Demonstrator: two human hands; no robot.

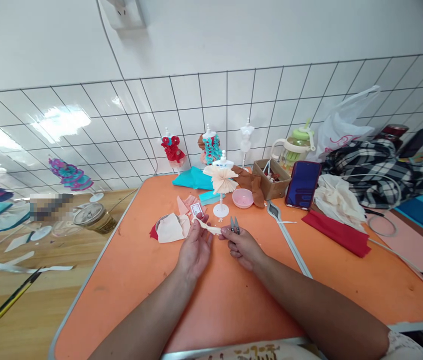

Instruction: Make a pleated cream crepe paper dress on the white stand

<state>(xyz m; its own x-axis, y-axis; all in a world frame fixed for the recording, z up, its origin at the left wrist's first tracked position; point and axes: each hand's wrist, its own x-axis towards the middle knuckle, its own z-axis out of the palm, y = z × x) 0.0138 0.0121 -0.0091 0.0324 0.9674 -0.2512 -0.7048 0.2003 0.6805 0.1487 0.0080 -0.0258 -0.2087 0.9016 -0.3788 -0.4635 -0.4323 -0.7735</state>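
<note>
A narrow cream fabric strip (208,227) stretches between my two hands above the orange table. My left hand (195,247) pinches its left end, palm turned up. The other end is between the fingertips of my right hand (244,246), which also holds small thread snips (235,225) with their blades pointing up. Just beyond the hands stands a small white mannequin (221,200) wearing pleated cream fabric (222,178). Cream cloth (171,228) lies over a round item left of my left hand, with a small white card (197,209) near it.
Behind are a pink bowl (242,198), a cardboard box (271,185), dressed mannequins (173,150) and teal fabric (192,178). To the right are a phone (303,184), a zipper (290,240) and red fabric (336,233). A wooden table (46,310) adjoins on the left.
</note>
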